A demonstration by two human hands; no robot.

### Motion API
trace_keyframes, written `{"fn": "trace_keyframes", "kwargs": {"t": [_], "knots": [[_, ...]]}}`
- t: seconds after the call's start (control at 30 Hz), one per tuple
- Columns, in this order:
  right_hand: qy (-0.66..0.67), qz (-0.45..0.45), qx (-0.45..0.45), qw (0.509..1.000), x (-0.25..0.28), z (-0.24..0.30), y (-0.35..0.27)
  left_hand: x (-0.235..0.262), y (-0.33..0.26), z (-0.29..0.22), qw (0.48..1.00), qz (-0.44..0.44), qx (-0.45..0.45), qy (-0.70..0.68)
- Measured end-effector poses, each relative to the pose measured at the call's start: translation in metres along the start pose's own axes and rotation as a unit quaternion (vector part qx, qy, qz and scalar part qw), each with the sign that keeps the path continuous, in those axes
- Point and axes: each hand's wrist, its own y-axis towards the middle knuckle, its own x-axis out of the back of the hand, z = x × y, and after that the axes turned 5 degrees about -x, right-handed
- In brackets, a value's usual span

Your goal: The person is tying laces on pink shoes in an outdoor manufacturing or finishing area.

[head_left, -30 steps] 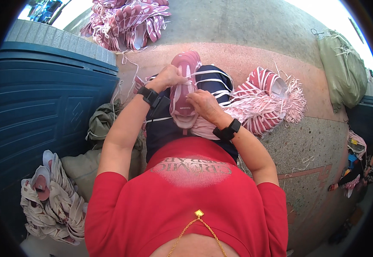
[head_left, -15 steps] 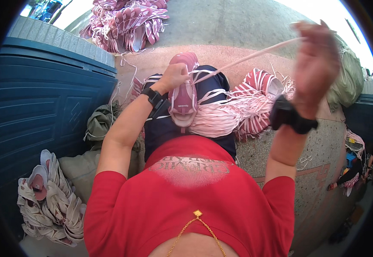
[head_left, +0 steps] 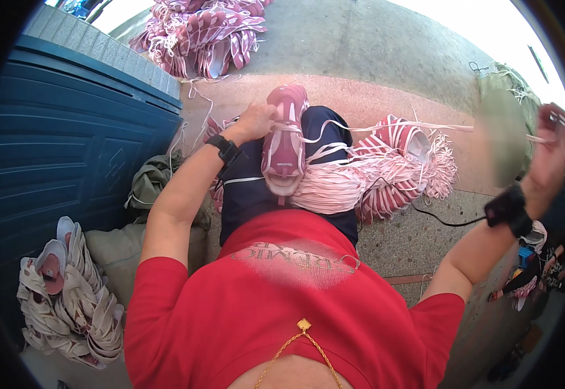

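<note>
A mauve-pink sneaker upper (head_left: 285, 155) lies lengthwise on my lap, its toe pointing away from me. My left hand (head_left: 258, 121) is closed on its left edge, near the eyelets. From the lacing a pale pink shoelace (head_left: 419, 124) runs far out to the right. My right hand (head_left: 547, 152) grips that lace at the far right, arm stretched wide; the fingers are somewhat blurred. A thick bundle of pale pink laces (head_left: 331, 188) rests across my right thigh, beside the upper.
Striped pink uppers (head_left: 396, 139) lie right of my lap. A heap of pink uppers (head_left: 208, 32) sits ahead on the floor. Beige uppers (head_left: 72, 298) are stacked at lower left, near a blue panelled door (head_left: 68, 149). A green sack (head_left: 513, 97) stands at far right.
My right hand has swung outward to the right and lower, drawing the lace across. My left hand stays at the upper. The whole view has shifted slightly.
</note>
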Motion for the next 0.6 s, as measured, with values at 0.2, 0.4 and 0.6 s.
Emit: {"fn": "trace_keyframes", "kwargs": {"t": [0.2,0.4,0.6], "knots": [[-0.102,0.313,-0.346,0.879,-0.148,-0.247,-0.120,-0.017,-0.010,0.014,1.000,-0.002,-0.003,0.021],[-0.360,0.387,-0.192,0.827,-0.241,-0.323,-0.212,-0.013,-0.012,0.017,0.998,0.019,0.045,-0.025],[-0.447,0.334,-0.132,0.819,-0.256,-0.333,-0.234,-0.004,-0.024,0.013,0.998,-0.042,-0.004,0.038]]}}
